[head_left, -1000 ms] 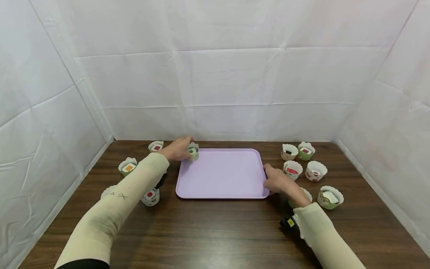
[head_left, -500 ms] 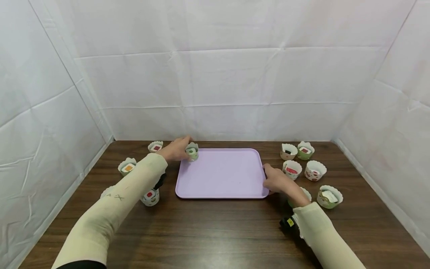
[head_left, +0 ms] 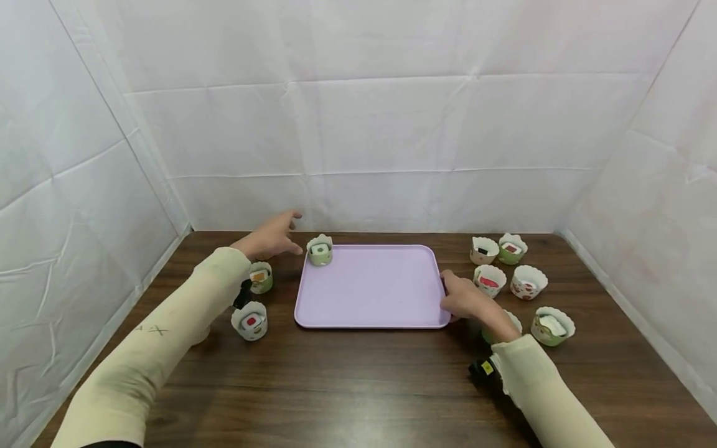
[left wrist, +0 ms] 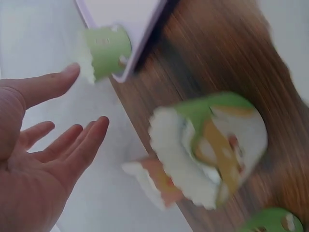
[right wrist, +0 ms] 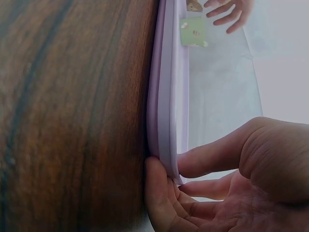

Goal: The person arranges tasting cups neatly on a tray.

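Note:
A lilac tray lies on the wooden table. On its far left corner stands a green paper baking cup with a white piece inside. My left hand is just left of that cup, fingers spread and holding nothing. In the left wrist view, a gap shows between the thumb and the green cup. My right hand pinches the tray's right edge; the right wrist view has the thumb on the rim and fingertips at its outer side.
Left of the tray stand a green cup with an orange piece and a white cup with a red piece; the left sleeve hides others. Several filled cups stand at right. White sheets enclose the table's back and sides.
My left hand has let go of the green baking cup on the tray's corner and drawn back to the left, fingers spreading. My right hand stays on the tray's edge.

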